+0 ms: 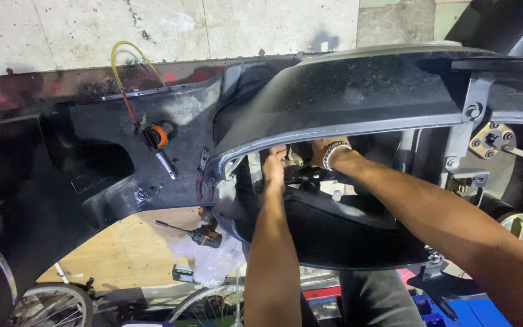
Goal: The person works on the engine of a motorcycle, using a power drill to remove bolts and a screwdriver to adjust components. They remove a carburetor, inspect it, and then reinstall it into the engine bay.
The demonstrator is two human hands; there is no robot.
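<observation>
Fingers of left hand [273, 162] and right hand [317, 151] reach inside the black panel [358, 91]; grip cannot be told. Blind reach risks pinching on hidden edges.

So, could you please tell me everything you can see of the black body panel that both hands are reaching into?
The black body panel is a large curved shell, seemingly glossy plastic, dusty and scuffed, with a pale edge along its opening. It lies across the frame's upper half, with metal brackets and bolts at its right end. The left hand and the right hand, which wears a beaded bracelet, reach into the opening; what their fingers grip is hidden.
</observation>
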